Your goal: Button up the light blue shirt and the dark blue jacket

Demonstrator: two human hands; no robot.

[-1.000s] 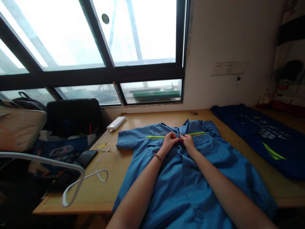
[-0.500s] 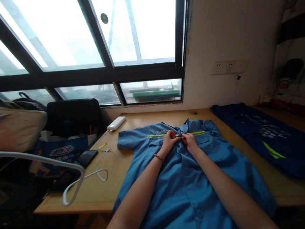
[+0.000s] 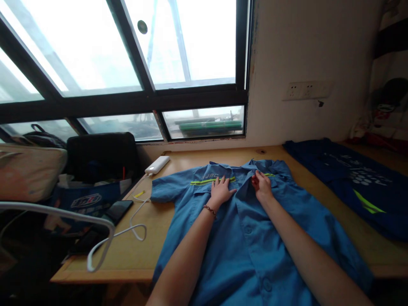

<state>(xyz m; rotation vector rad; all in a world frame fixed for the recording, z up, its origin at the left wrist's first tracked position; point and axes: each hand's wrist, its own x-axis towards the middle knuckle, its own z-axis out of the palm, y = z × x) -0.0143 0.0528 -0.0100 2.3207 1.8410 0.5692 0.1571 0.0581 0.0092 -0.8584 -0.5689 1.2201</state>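
Observation:
A blue short-sleeved work shirt (image 3: 255, 229) with a yellow-green chest stripe lies front up on the wooden table (image 3: 134, 255), collar toward the window. My left hand (image 3: 219, 190) rests flat on the left chest, fingers stretched out, a beaded bracelet on the wrist. My right hand (image 3: 262, 186) lies on the right chest just below the collar, fingers loosely bent against the cloth; nothing shows between them.
A dark blue garment (image 3: 350, 178) lies at the right. A white power bank (image 3: 157, 165) with its looped cable (image 3: 134, 229) sits left of the shirt, beside a black phone (image 3: 116, 210). Bags (image 3: 95, 161) and a white hanger (image 3: 63, 216) crowd the left edge.
Both hands were pinching the shirt's placket together near the collar. They have let go and moved apart, and now lie on the chest on either side.

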